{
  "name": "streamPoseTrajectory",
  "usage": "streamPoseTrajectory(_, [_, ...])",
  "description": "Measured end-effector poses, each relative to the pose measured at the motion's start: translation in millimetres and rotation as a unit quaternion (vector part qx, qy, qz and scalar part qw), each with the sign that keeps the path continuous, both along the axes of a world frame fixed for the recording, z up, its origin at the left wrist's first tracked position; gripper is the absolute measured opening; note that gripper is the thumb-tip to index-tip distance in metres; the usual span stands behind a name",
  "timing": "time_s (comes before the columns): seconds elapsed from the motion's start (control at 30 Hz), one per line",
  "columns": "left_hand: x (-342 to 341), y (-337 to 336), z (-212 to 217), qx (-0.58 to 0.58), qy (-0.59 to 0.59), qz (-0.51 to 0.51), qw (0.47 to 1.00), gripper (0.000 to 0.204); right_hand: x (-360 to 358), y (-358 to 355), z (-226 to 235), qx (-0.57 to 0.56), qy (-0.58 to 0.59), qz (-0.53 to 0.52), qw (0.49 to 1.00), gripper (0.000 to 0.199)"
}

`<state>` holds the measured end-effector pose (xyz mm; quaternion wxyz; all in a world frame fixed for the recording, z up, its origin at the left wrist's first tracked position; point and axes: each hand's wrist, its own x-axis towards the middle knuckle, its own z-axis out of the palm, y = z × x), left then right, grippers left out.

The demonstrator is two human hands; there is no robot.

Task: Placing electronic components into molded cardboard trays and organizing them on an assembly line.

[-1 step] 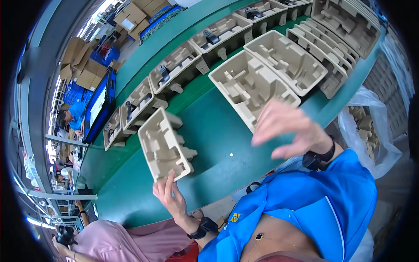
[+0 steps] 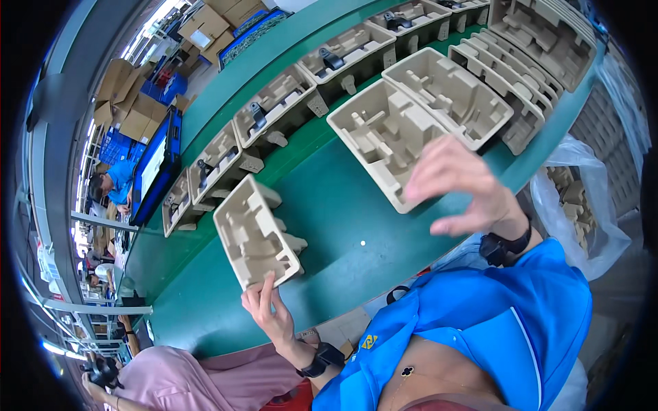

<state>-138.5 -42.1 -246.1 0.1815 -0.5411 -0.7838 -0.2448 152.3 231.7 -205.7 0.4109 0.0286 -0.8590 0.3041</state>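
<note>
My left hand (image 2: 269, 316) grips the near end of a beige moulded-pulp tray (image 2: 252, 236), fingers over its rim. This tray stands apart on the green bench, its moulded hollows holding nothing. To the right, my right hand (image 2: 466, 188) is blurred, thumb and fingers apart and curved, over the near corner of a second pulp tray (image 2: 370, 161). Whether its fingertips touch that rim I cannot tell. A third pulp tray (image 2: 445, 89) lies close beside the second, and both look bare inside.
A row of pulp trays (image 2: 274, 103) holding dark parts runs along a green strip at the far side. More trays are stacked (image 2: 507, 75) at the far right. Beside the bench hangs a clear plastic bag (image 2: 596, 226). A person in pink (image 2: 171, 377) sits at my left.
The tray in my left hand has shifted slightly left and toward me. My right hand has moved a little to the right.
</note>
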Motion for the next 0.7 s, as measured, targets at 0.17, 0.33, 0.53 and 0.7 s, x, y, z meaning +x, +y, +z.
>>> streamPoseTrajectory(0.17, [20, 0, 3, 0.103, -0.118, -0.033, 0.987, 0.020, 33, 7, -28, 0.152, -0.170, -0.307, 0.924, 0.030])
streamPoseTrajectory(0.33, [16, -6, 7, 0.160, -0.083, -0.044, 0.983, 0.015, -9, -9, -33, 0.135, -0.149, -0.235, 0.951, 0.028])
streamPoseTrajectory(0.53, [8, -35, 14, 0.164, -0.114, -0.020, 0.980, 0.014, -83, -90, -22, 0.134, -0.127, -0.017, 0.983, 0.027])
streamPoseTrajectory(0.7, [12, -60, 0, 0.180, -0.106, 0.040, 0.977, 0.021, -91, -109, -18, 0.112, -0.123, 0.034, 0.986, 0.040])
